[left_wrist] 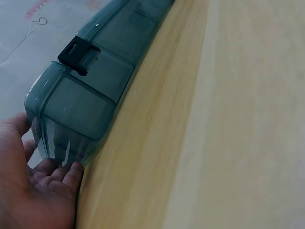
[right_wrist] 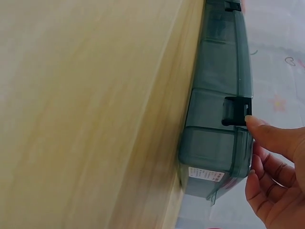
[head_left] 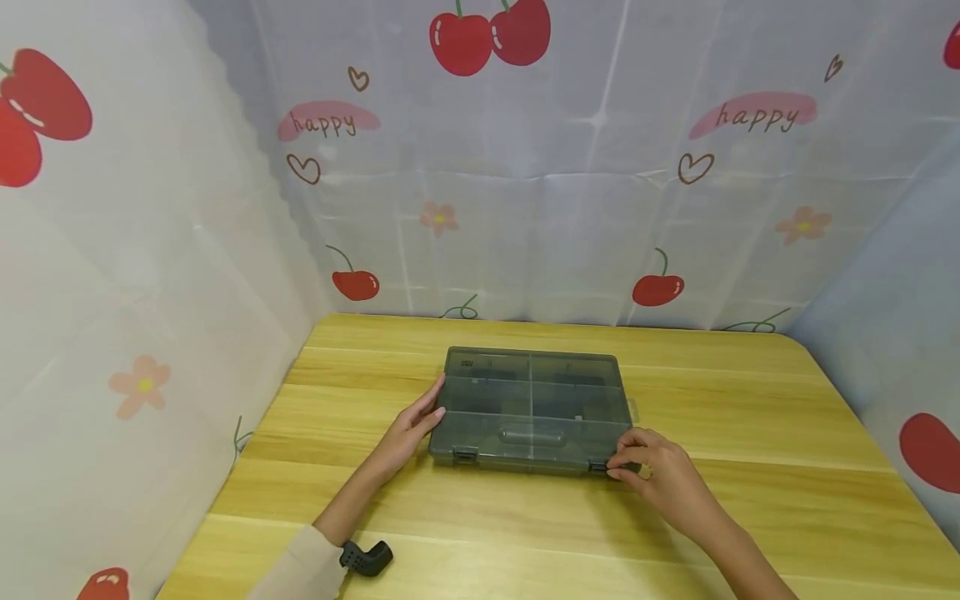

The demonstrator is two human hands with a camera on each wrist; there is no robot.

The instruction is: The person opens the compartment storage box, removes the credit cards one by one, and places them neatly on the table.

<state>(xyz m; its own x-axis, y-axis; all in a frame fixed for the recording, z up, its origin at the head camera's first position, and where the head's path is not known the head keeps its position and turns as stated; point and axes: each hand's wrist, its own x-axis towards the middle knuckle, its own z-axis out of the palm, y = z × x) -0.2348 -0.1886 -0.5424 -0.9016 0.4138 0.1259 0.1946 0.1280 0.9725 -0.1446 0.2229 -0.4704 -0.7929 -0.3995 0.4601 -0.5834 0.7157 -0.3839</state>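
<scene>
A flat, see-through dark grey-green storage box [head_left: 531,433], its lid down, lies on the wooden table with dividers showing through the lid. My left hand [head_left: 408,429] holds the box's left side. The thumb is at the lid edge, and the other fingertips are against the side wall in the left wrist view. My right hand [head_left: 660,475] is at the front right corner. Its thumb tip touches the black right latch [right_wrist: 235,111], while the other fingers curl at the lid's edge. The black left latch [left_wrist: 78,55] stands apart from both hands.
The wooden table [head_left: 487,533] reaches back to a white curtain [head_left: 525,233] printed with cherries, hearts and flowers. More curtain hangs at both sides. A black device [head_left: 366,558] sits at my left sleeve cuff. A small white label [right_wrist: 206,174] is stuck on the box's right end.
</scene>
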